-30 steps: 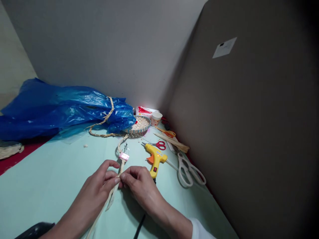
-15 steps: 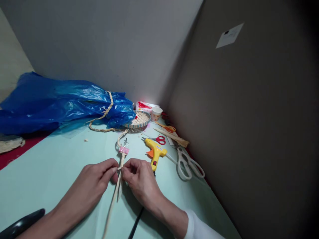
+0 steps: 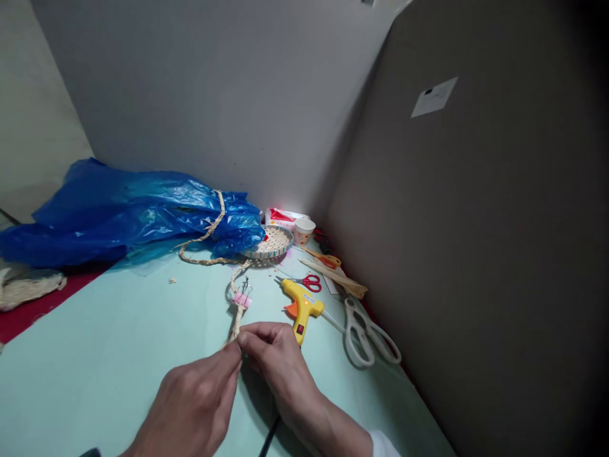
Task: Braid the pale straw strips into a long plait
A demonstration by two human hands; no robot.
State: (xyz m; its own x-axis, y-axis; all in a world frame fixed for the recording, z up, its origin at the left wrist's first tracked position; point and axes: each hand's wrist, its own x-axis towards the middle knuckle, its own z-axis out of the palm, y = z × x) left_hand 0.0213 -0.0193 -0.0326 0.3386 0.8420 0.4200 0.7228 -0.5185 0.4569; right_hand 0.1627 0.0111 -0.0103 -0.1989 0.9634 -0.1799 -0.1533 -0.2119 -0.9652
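Observation:
A pale fibre braid (image 3: 237,320) runs toward me from a pink binder clip (image 3: 242,299). At its near end my left hand (image 3: 197,393) is closed, fingers pinching the strands. My right hand (image 3: 278,362) pinches the same spot with thumb and forefinger, its fingertips touching those of the left. The loose strand ends are hidden behind my hands. Beyond the clip the braid curves away toward a round woven basket (image 3: 271,244). Just right of my right hand lies a yellow glue gun (image 3: 302,308) with an orange trigger.
Red-handled scissors (image 3: 310,282), large grey scissors (image 3: 364,336) and orange-handled scissors (image 3: 328,259) lie on the right. A paper cup (image 3: 303,231) stands near the corner. A blue plastic bag (image 3: 143,212), tied with a braid, fills the back left. Walls bound the table behind and right.
My left hand has come nearer and turned, now covering the loose strands that hung between my hands. My right hand keeps its pinch on the braid. The view has shifted slightly.

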